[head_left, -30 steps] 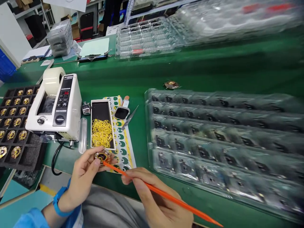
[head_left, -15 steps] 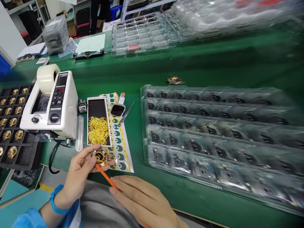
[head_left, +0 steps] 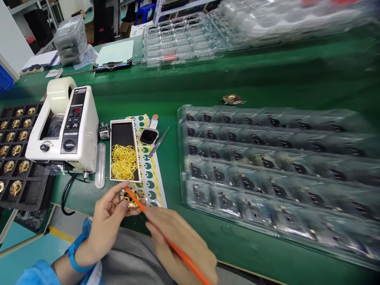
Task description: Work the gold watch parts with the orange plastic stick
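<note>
Between the thumb and fingers of my left hand [head_left: 111, 217] is a small round gold-coloured part [head_left: 132, 202] with a dark centre, held just below the white box. My right hand [head_left: 181, 237] grips a thin orange stick [head_left: 169, 242], whose far tip lies over the upper face of the round part; whether it presses there I cannot tell. Right behind the hands stands the white box [head_left: 111, 152] with a heap of thin yellow rings [head_left: 124, 161]. A white sheet of yellow ring stickers [head_left: 160, 190] lies beside it, partly under the box.
A tape dispenser [head_left: 80, 134] and a black foam tray [head_left: 32, 204] of gold parts stand left. Tweezers [head_left: 159, 141] and a smartwatch [head_left: 149, 136] lie on the sheet. A large clear tray [head_left: 183, 158] of black parts fills the right; another gold part [head_left: 232, 99] lies behind it.
The orange stick's tip has moved from the round part's lower edge up across its face. My right hand has turned, showing more of the stick. The view has shifted slightly.
</note>
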Tool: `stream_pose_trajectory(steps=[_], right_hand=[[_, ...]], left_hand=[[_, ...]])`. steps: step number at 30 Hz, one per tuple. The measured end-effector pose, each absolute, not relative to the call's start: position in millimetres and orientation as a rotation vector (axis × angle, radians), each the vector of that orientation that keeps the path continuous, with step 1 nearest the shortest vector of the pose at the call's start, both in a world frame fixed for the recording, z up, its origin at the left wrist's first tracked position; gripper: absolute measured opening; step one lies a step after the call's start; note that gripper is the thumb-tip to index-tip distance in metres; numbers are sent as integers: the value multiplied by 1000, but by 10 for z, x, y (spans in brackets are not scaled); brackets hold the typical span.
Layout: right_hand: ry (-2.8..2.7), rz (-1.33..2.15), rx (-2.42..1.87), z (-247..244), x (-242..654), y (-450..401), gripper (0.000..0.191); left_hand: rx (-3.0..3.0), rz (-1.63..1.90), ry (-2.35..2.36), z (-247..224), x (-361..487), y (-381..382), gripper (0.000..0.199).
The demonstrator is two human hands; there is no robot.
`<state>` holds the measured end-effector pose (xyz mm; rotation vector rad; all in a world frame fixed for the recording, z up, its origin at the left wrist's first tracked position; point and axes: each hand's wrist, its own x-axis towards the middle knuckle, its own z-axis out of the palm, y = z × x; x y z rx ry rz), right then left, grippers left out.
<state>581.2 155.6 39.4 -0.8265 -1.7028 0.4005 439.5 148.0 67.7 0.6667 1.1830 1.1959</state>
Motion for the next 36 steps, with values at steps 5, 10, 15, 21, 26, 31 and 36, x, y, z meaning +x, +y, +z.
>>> stream_pose_trajectory(steps=[5, 10, 15, 21, 26, 31, 36], right_hand=[[-2017, -17, -642, 392, 5811, 1575, 17], [-1914, 266, -722, 411, 5956, 1537, 17], [-1489, 603, -861, 392, 6140, 1434, 29], [-1639, 650, -902, 495, 6064, 1421, 30], [-1838, 479, -957, 518, 5849, 1436, 15], [-1797, 393, -1057, 443, 5736, 1471, 14], [-1758, 426, -1105, 452, 5735, 1514, 12]], left_hand=[[626, 1189, 1232, 631, 4379, 1499, 37], [598, 1163, 1231, 618, 4353, 1532, 37], [689, 1108, 1267, 621, 4361, 1513, 24], [831, 1136, 1338, 632, 4395, 1485, 11], [1054, 1201, 1467, 633, 4390, 1470, 9], [1289, 1217, 1474, 619, 4382, 1387, 27], [1441, 1140, 1476, 593, 4367, 1308, 46]])
